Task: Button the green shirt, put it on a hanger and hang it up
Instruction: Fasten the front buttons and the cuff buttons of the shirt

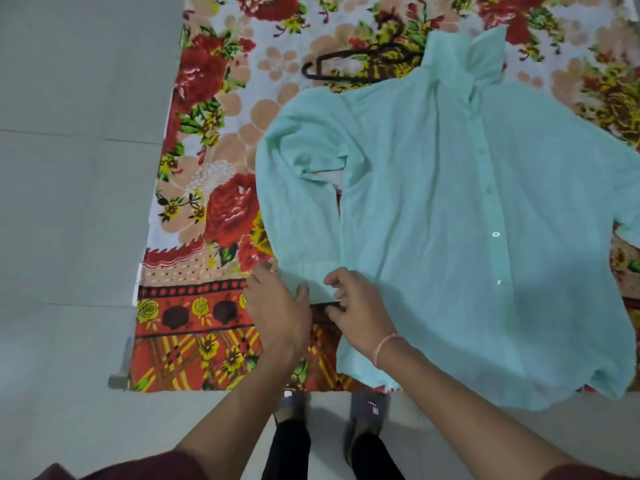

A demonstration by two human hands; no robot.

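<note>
Left third of frame: bare pale floor (69, 202), nothing on it. A floral bedspread (214, 109) began at centre-left and ran off the right edge.

Lower centre: left hand (277, 306) lay flat at the cuff end of the shirt's sleeve (294, 216), fingers spread fairly wide, gripping nothing that could be seen. Just beside it, right hand (360, 306) sat at the same cuff edge with fingers curled narrow, thumb and forefinger apparently pinching the cloth there (a cuff button, possibly; too small to tell). A thin band ringed the right wrist.

Upper centre: dark hanger (343, 64) lay flat on the bedspread, its right end hidden under the shirt's shoulder. Not yet inside the garment.

Centre to right: green shirt (450, 220) was spread front-up, collar toward the top of frame, hem hanging over the near edge. Placket (485, 174) appeared closed along most of its length, several buttons showing in line; the lowest part could not be judged.

Reading: front buttoning looked largely done. Cuff work seemingly in hand. Hanger insertion and hanging up both remained.
</note>
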